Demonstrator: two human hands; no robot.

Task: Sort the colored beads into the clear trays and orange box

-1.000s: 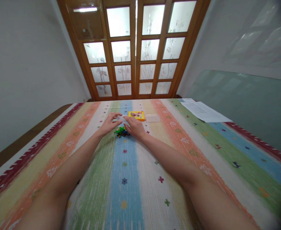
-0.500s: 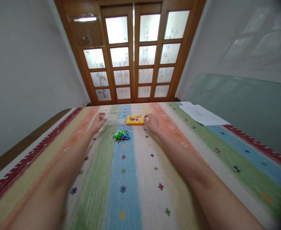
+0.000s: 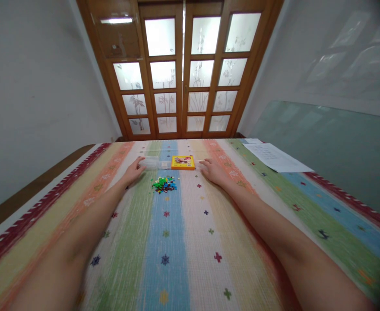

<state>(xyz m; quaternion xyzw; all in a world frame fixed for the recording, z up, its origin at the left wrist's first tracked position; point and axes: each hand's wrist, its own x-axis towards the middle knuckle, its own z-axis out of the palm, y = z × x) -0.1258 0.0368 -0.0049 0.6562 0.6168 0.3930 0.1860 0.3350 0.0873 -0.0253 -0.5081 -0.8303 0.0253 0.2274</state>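
The left hand (image 3: 132, 172) is resting on the striped surface (image 3: 183, 242), its fingertips touching the left end of a clear plastic box (image 3: 153, 163); I cannot tell whether it is gripping. The right hand (image 3: 212, 169) is lying open, just right of the yellow box (image 3: 183, 162). Small coloured pieces (image 3: 164, 184) are lying between the hands, nearer than both boxes.

A striped cloth (image 3: 177, 242) covers the desk (image 3: 24, 196). A sheet of paper (image 3: 276, 156) lies at its far right corner. Wooden doors (image 3: 183, 73) with frosted panes stand beyond the far edge.
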